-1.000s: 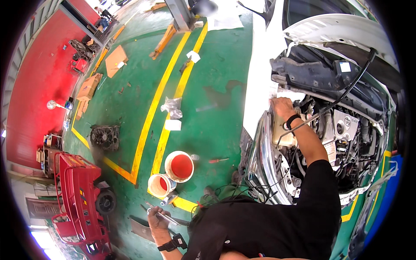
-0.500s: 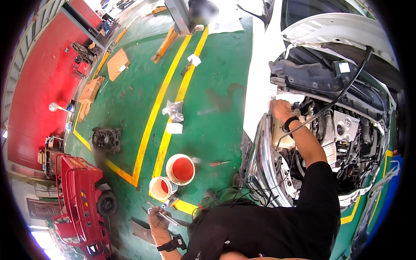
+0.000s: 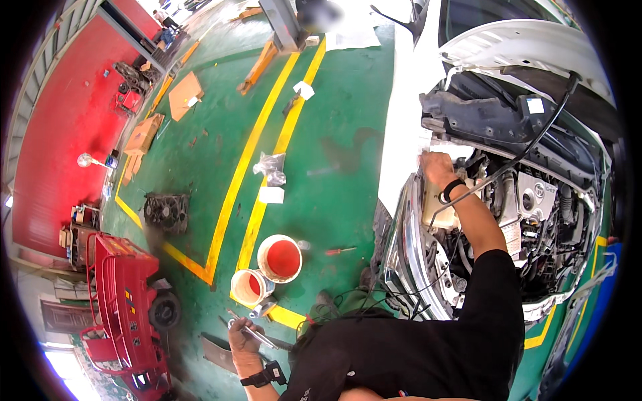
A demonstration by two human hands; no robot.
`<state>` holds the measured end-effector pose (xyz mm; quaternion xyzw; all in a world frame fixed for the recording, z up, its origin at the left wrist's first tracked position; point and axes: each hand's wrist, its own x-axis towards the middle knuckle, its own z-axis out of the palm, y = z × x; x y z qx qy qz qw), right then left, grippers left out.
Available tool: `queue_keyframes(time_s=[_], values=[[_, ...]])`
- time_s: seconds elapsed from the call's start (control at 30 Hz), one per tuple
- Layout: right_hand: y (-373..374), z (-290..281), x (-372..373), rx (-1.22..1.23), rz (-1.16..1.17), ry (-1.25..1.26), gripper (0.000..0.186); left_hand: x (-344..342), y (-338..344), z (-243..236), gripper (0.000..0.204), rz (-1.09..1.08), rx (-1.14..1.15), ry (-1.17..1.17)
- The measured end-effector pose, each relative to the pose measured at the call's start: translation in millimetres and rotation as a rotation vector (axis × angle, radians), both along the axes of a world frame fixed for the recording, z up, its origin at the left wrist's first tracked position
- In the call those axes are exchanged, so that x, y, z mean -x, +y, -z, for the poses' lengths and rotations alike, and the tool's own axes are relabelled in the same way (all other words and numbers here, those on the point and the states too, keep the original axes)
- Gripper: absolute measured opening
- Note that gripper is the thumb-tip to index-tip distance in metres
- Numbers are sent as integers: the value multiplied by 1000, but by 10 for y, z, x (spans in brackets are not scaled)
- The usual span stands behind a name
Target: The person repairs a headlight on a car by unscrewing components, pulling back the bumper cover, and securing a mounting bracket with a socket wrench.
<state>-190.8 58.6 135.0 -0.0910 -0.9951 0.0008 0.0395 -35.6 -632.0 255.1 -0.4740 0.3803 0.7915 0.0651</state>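
The left hand clasps a chrome tool at near left as the right hand, grip unclear, reaches beside the cream reservoir in the engine bay at right, moves there likely calling for care around the prop rod.

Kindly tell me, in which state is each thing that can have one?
White hood: raised
Engine bay: exposed
Larger bucket: open, red inside
Smaller bucket: open, red inside
Red-handled tool: lying on floor
Left hand: closed around silver tool
Right hand: at engine bay's edge, grip unclear
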Motion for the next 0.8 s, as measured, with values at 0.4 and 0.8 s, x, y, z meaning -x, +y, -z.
queue_keyframes(time_s=[0.4, 0.8], values=[[107, 89, 45, -2, 13, -137, 37, 19, -7, -96, 6, 113, 59, 35], [142, -70, -24, 357, 284, -155, 65, 284, 418, -529, 23, 478, 145, 230]])
